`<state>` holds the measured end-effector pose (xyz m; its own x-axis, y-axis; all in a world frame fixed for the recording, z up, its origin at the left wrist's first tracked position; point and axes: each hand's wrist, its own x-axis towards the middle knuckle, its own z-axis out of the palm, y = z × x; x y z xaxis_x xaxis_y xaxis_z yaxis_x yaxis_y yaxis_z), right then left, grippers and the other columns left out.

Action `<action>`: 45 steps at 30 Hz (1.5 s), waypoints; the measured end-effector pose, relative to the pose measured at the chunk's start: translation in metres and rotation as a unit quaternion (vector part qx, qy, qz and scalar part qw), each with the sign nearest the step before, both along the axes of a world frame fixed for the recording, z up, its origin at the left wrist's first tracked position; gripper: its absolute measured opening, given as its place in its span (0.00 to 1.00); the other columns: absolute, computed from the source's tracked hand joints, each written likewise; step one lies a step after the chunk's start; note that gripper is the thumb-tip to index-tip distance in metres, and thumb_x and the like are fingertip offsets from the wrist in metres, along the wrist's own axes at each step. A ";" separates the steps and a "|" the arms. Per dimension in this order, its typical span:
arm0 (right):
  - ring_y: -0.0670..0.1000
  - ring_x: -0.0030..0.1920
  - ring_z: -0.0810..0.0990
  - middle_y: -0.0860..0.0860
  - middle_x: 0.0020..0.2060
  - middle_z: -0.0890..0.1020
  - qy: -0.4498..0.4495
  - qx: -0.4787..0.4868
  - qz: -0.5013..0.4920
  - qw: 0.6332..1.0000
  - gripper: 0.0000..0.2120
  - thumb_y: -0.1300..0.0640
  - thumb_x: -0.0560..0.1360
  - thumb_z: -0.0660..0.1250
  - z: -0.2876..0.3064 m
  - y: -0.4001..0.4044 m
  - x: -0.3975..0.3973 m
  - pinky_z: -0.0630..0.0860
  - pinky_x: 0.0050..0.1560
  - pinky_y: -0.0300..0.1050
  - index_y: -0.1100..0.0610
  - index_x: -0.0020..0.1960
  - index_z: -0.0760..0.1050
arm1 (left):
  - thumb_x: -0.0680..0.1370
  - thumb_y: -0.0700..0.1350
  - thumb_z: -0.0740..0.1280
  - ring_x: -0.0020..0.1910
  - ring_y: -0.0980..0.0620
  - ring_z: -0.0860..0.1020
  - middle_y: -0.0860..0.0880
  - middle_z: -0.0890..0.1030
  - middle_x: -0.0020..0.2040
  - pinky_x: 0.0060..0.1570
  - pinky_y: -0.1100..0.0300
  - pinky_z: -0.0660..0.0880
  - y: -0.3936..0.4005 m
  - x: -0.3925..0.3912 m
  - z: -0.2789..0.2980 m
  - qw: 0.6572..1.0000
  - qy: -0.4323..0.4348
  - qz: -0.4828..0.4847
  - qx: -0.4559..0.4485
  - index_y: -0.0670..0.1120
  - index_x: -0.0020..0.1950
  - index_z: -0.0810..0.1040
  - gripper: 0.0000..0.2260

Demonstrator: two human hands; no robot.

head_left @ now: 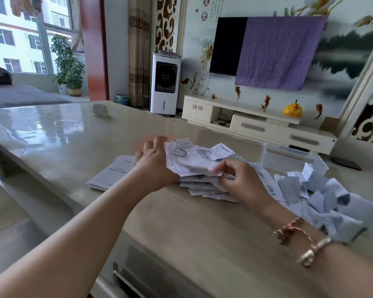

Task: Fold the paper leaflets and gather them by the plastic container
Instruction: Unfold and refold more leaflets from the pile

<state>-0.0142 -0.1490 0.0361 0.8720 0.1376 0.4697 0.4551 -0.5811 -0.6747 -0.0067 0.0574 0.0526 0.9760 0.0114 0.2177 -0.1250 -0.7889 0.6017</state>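
A crumpled bundle of white printed leaflets [194, 158] is lifted a little off the table between both hands. My left hand [154, 162] grips its left side, with the fingers blurred. My right hand [239, 179] pinches its lower right edge. Under the bundle lies a flat stack of leaflets [202, 187]. A heap of folded leaflets [323, 203] spreads to the right on the table. The clear plastic container [289, 157] stands behind that heap, at the table's far right.
A white booklet [114, 172] lies flat to the left of my left hand. A small white object [100, 109] sits far back on the glossy beige table [192, 233]. The table's front edge runs along the lower left.
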 end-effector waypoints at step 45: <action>0.51 0.58 0.68 0.47 0.46 0.66 0.098 -0.246 -0.119 0.957 0.17 0.49 0.79 0.59 -0.032 -0.059 -0.052 0.68 0.60 0.46 0.44 0.68 0.69 | 0.81 0.49 0.55 0.58 0.46 0.74 0.50 0.77 0.53 0.58 0.50 0.61 -0.076 -0.044 -0.046 0.975 -0.006 -0.083 0.206 0.53 0.69 0.54 0.18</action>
